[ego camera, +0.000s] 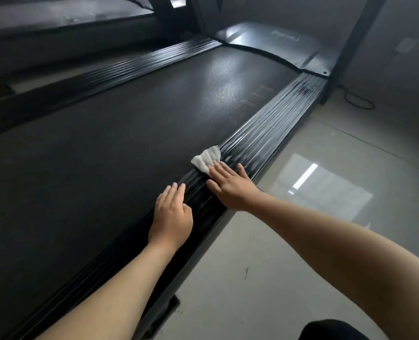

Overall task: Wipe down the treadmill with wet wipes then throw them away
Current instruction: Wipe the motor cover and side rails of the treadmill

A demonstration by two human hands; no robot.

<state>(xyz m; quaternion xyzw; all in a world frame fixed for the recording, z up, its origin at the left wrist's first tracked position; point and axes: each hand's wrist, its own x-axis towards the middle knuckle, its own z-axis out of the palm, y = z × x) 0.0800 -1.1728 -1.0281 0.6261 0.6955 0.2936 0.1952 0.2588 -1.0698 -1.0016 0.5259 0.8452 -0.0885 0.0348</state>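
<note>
flat, right hand (230, 186) presses wipe (207, 159); left hand (171, 215) apparently braces rail (265, 141).

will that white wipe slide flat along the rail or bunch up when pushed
Probably floppy: the wipe lies crumpled, pressed by the right hand. It will likely bunch on the ribbed side rail. Looks thin, so probably light.

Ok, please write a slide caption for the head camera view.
The right hand presses a white wet wipe on the treadmill's ribbed side rail; the left hand rests alongside.
</note>
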